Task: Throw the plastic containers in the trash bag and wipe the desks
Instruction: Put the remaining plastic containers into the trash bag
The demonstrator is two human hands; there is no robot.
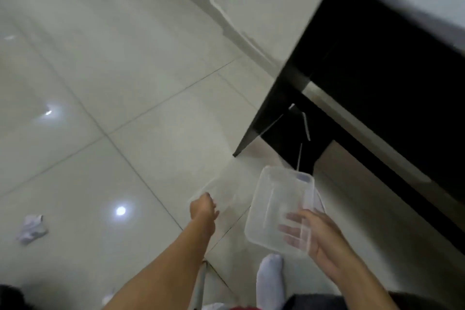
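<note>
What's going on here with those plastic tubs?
The right hand grips a clear tub by its edge, and its fingers show through the plastic. The left hand holds a second clear piece, too blurred to tell whether it is a tub or a lid. Both are held above the tiled floor, beside a black desk. No trash bag is in view. Crumpled paper lies on the floor.
</note>
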